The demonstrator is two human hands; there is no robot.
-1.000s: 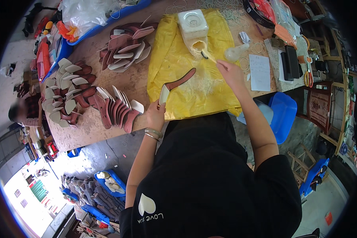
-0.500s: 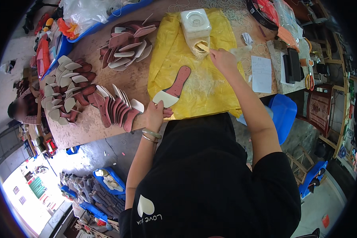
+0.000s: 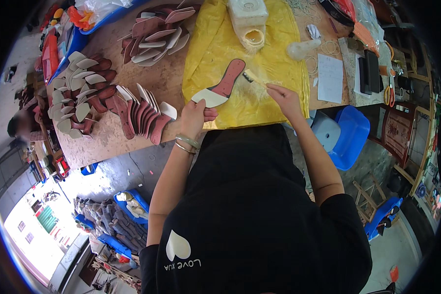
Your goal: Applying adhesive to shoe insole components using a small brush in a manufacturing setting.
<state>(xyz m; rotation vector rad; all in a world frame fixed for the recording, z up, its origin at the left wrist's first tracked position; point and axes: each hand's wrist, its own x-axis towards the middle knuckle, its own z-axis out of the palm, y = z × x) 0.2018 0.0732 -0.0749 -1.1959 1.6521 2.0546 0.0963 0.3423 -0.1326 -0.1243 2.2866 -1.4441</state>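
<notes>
In the head view, the left hand [image 3: 195, 116] pinches the pale end of a red-and-cream sole piece [image 3: 228, 83] near the front edge of the worktop [image 3: 95, 151], thumb on top, the red end pointing away over a yellow sheet [image 3: 265, 110]. The right hand [image 3: 285, 100] grips the pale handle of a brush [image 3: 254, 80], its dark bristles just beside that red end. Yellow sheet spans the gap between brush and white container [image 3: 251, 23]. To the left, stacked sole pieces [image 3: 143, 116] crowd near the front edge; to the right lies a paper [image 3: 330, 78]. Past the edge are a blue basin [image 3: 354, 134] and grey floor [image 3: 137, 169]
</notes>
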